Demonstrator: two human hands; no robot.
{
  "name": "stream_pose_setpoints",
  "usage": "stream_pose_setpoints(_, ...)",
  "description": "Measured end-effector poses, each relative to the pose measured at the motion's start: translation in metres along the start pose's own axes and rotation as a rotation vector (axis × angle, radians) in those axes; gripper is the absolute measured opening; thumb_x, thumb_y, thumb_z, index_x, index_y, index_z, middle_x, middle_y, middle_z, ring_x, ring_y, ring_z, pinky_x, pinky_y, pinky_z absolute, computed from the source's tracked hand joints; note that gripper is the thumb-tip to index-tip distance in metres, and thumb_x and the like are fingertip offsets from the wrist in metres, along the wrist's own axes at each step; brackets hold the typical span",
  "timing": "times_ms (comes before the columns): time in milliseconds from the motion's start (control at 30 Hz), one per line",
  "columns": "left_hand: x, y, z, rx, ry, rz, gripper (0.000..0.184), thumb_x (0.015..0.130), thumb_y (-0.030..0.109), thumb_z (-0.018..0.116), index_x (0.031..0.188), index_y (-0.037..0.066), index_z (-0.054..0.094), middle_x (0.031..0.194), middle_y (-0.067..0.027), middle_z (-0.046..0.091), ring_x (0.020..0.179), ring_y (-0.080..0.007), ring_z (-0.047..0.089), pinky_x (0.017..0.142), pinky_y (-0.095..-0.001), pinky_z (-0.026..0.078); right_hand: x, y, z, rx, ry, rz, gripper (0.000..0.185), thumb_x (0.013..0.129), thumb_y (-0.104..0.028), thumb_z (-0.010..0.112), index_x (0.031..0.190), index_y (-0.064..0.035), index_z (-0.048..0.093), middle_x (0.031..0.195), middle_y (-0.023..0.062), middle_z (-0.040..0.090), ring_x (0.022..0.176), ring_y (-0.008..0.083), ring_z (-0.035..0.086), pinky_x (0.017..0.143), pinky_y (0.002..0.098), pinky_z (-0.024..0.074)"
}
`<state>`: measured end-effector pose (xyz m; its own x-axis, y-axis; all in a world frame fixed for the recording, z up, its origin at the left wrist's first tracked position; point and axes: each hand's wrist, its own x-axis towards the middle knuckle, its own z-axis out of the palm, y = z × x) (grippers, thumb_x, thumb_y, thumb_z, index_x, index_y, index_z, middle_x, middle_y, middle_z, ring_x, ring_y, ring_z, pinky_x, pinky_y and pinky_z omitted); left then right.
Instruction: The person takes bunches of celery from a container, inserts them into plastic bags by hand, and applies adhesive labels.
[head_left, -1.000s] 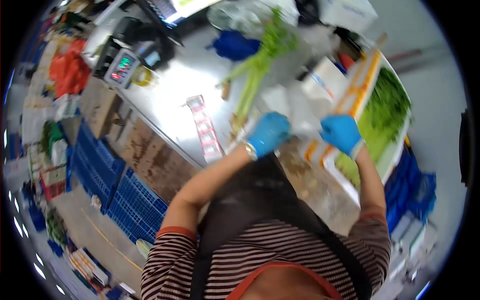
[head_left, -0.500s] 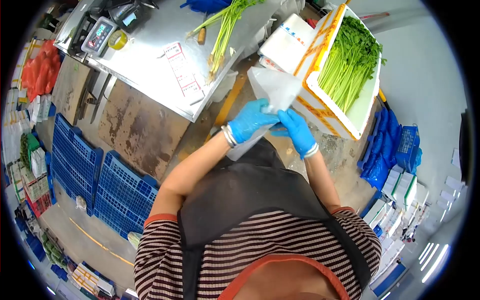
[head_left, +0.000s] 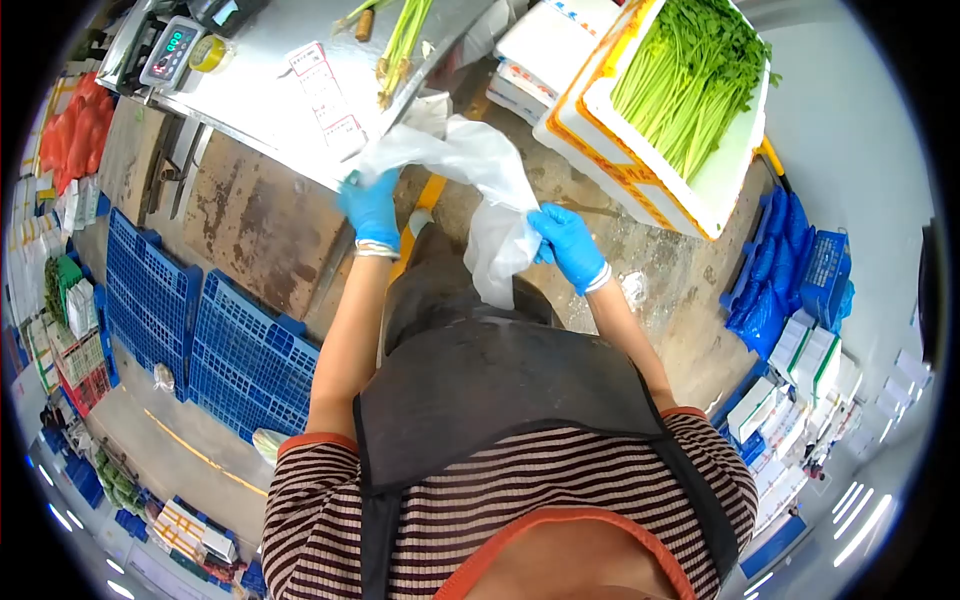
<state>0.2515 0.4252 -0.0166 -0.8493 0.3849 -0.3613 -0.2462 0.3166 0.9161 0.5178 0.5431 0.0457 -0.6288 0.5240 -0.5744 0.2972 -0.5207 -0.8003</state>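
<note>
A thin white plastic bag [head_left: 495, 185] stretches loosely between my two blue-gloved hands, in front of my dark apron. Its left end is at my left hand [head_left: 370, 210], whose fingers are slightly blurred but closed on it, beside the metal table's corner. Pinched in the fingers of my right hand [head_left: 568, 245] is the bag's right edge; the rest droops toward the apron. Celery stalks [head_left: 403, 50] with roots lie on the metal table [head_left: 270, 85], near a strip of red-and-white labels [head_left: 325, 100].
To the right stands a foam box [head_left: 640, 170] with orange tape, full of leafy celery [head_left: 690, 90]. A scale [head_left: 172, 52] and a yellow tape roll [head_left: 208, 53] sit on the table. Blue pallets [head_left: 255, 350] stand at left; blue bags [head_left: 770, 280] lie at right.
My hands have moved apart, the left one going left toward the table, and the bag has spread out between them. The view has shifted, so the table sits higher and farther left.
</note>
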Motion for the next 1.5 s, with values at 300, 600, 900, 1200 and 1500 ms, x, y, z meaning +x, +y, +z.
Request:
stream_pose_setpoints(300,-0.142,-0.029,0.053,-0.224,-0.756,-0.439,0.027,0.094,0.022,0.061,0.111,0.002,0.066,0.101,-0.0040,0.068,0.088,-0.0122,0.063,0.077,-0.0269,0.051,-0.021,0.062,-0.021,-0.573,-0.163,0.023,0.028,0.087,-0.023,0.060,0.070,-0.0024,0.055,0.061,0.0104,0.053,0.051,0.0145,0.054,0.052,0.0310,0.0446)
stream_pose_setpoints(600,-0.160,-0.062,0.072,0.061,-0.719,-0.209,0.022,0.086,0.016,0.071,0.096,-0.003,0.071,0.084,-0.0044,0.069,0.074,-0.0093,0.063,0.065,-0.0242,0.052,-0.044,0.080,-0.056,-0.680,-0.261,-0.039,0.033,0.085,-0.033,0.066,0.074,-0.0038,0.058,0.067,0.0142,0.058,0.058,0.0217,0.058,0.059,0.0346,0.0488)
stream_pose_setpoints(900,-0.132,-0.048,0.001,0.034,-0.290,-0.231,0.023,0.086,0.024,0.071,0.088,0.001,0.072,0.077,0.0003,0.064,0.068,-0.0069,0.056,0.058,-0.0232,0.043,-0.009,-0.032,-0.209,-1.264,1.044,-0.852,0.036,0.083,-0.032,0.073,0.098,0.0001,0.064,0.095,0.0205,0.065,0.089,0.0385,0.062,0.078,0.0426,0.0493)
stream_pose_setpoints(1200,-0.147,-0.056,-0.186,0.033,0.434,-0.217,0.018,0.088,0.024,0.069,0.085,0.006,0.071,0.067,0.0049,0.056,0.057,-0.0049,0.047,0.050,-0.0217,0.035,0.006,-0.012,-0.235,-1.318,1.054,-0.445,0.039,0.089,-0.049,0.059,0.084,-0.0128,0.072,0.086,0.0090,0.069,0.071,0.0287,0.066,0.065,0.0380,0.0508)
stream_pose_setpoints(1500,-0.126,-0.107,-0.252,-0.166,0.527,-0.290,0.034,0.092,0.018,0.061,0.122,0.003,0.059,0.111,-0.0120,0.066,0.097,-0.0229,0.064,0.074,-0.0311,0.052,0.012,-0.006,-0.240,-1.292,1.070,-0.558,0.037,0.088,-0.045,0.061,0.080,-0.0111,0.071,0.078,0.0092,0.067,0.066,0.0266,0.064,0.063,0.0361,0.0498)
